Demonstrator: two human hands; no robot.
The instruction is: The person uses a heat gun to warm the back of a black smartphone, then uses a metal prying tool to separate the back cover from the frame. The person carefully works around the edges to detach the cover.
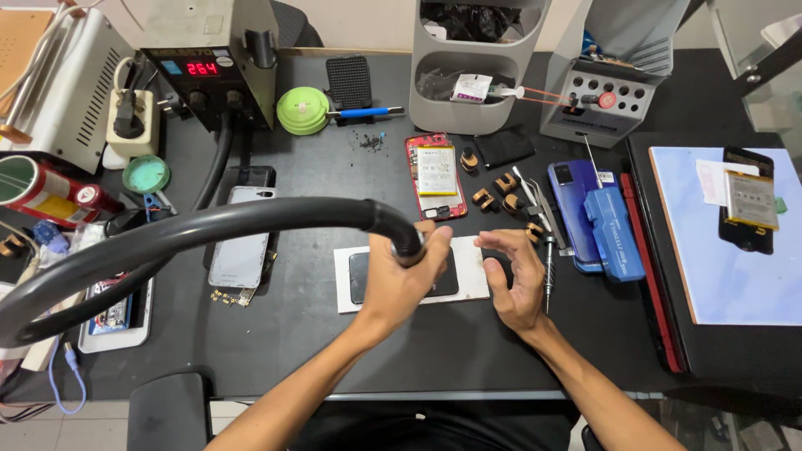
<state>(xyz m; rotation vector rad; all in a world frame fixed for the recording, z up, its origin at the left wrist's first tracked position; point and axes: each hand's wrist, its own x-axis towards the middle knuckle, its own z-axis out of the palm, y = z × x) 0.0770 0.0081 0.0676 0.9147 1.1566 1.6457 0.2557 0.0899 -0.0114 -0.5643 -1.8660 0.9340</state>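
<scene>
1. Your left hand (pixel 403 280) is wrapped in a closed grip around the nozzle end of the black hot-air hose (pixel 209 224), holding it pointed down so the outlet sits directly above the dark phone (pixel 443 282).
2. Your right hand (pixel 514 280) is spread and cupped, fingers loosely curved, holding nothing; it stands just beside the phone's right edge, as if to steady or shield it.
3. The dark phone lies flat on a white pad (pixel 476 280), which keeps it off the black tabletop (pixel 334 351).
4. The hose arcs leftward and back to the hot-air station (pixel 213 67) with its red digital readout, at the rear left.
5. Just behind the pad lies an opened red phone (pixel 435 175), its battery exposed; brown clips (pixel 493 188) and tweezers (pixel 535 200) rest beside it, within reach.
6. To the right sit a screwdriver (pixel 549 276), a blue phone (pixel 571 209) and a blue case (pixel 614 234).
</scene>
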